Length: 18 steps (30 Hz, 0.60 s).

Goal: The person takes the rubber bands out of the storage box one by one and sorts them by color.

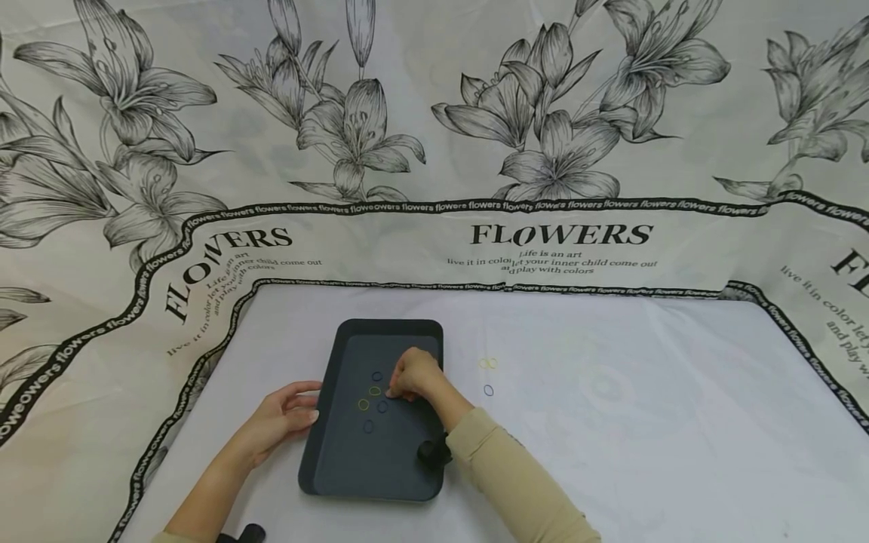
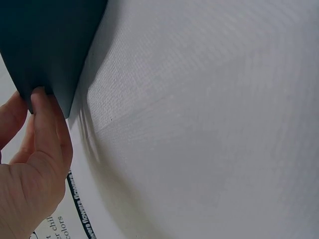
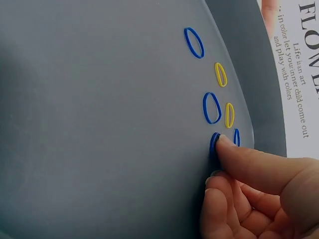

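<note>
- Backdrop: pale cloth (image 1: 557,147) printed with grey lilies, black-edged borders and the word "FLOWERS", hung behind and at both sides.
- Surface: white tabletop (image 1: 645,437), lightly creased.
- Tray (image 1: 397,467): one, dark grey, rectangular with rounded corners and raised walls; lies on the tabletop between the two hands, long sides running away from the person.
- Left hand (image 1: 280,422): beside the tray's left side, fingers extended rather than curled, tips touching the outer wall.
- Right hand (image 1: 417,375): reaches over the tray's right wall; thumb and finger pinch one small band.
- Pinched band (image 3: 213,143): blue, at the tray floor, partly covered by the thumb.
- Loose blue bands (image 3: 205,108): three, lying on the tray floor, one partly behind the thumb in the right wrist view.
- Yellow bands (image 3: 227,115): two, on the tray floor among the blue.
- Outside the tray, to its right: one blue loop (image 1: 489,391); just beyond it, yellow loops (image 1: 488,363), whether one twisted band or two cannot be told.
- Sleeve (image 1: 519,475): beige, on the right arm.
</note>
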### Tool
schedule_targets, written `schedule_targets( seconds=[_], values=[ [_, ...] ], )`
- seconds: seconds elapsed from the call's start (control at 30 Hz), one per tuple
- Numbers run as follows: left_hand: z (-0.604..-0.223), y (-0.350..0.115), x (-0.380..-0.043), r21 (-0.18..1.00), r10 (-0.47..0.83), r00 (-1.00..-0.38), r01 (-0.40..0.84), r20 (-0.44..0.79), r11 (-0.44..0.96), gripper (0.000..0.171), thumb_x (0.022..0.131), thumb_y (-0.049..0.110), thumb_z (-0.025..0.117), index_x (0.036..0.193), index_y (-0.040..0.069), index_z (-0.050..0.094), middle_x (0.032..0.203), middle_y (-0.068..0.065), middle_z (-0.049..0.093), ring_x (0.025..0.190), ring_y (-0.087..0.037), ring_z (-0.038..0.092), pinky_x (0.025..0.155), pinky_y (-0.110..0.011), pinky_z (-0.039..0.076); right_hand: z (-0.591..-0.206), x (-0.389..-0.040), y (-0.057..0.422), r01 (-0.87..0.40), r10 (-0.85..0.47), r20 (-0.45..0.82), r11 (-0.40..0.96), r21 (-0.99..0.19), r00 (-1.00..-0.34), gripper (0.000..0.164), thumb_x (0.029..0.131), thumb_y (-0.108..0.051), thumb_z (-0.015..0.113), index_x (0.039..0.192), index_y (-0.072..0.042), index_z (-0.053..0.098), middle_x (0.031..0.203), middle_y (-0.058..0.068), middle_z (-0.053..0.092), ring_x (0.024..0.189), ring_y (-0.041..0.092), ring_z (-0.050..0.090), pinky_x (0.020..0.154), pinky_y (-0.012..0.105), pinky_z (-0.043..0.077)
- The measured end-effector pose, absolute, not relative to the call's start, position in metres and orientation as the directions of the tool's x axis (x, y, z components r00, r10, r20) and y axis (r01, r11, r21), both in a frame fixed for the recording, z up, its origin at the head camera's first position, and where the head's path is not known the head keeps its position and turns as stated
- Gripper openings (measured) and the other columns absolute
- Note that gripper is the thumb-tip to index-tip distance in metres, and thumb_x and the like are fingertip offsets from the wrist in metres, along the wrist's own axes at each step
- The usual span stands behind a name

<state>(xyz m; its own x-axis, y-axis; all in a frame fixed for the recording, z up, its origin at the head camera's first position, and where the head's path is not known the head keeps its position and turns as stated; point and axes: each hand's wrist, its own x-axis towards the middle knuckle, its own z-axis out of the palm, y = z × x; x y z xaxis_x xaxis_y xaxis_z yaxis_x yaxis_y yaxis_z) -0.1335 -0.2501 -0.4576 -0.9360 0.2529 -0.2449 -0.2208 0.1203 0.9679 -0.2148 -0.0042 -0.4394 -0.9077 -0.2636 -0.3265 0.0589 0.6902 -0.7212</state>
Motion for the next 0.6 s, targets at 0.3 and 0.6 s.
schedule_targets(
  seconds=[0.3,0.6],
  values=[
    [-0.4571,-0.2479,-0.1310,0.971,0.249,-0.939,-0.217,-0.237,0.104,0.057,0.088,-0.002,0.058,0.137,-0.011,0.031,0.117,-0.020,0.055,0.093,-0.014,0.060,0.076,-0.028,0.051,-0.4386,-0.2116,-0.0007,0.022,-0.347,-0.327,0.657,-0.754,-0.879,0.018,0.078,-0.005,0.073,0.063,-0.005,0.064,0.058,0.003,0.056,0.048,0.014,0.050,0.045,0.024,0.043],
    [-0.4595,-0.2465,-0.1282,0.970,0.243,-0.940,-0.217,-0.238,0.110,0.058,0.087,-0.001,0.059,0.137,-0.010,0.030,0.118,-0.021,0.054,0.093,-0.015,0.060,0.076,-0.028,0.051,-0.4358,-0.2141,0.0059,0.122,-0.416,-0.377,0.523,-0.844,-0.828,0.019,0.084,0.001,0.066,0.067,-0.003,0.058,0.063,0.007,0.058,0.054,0.015,0.057,0.052,0.026,0.050]
  ],
)
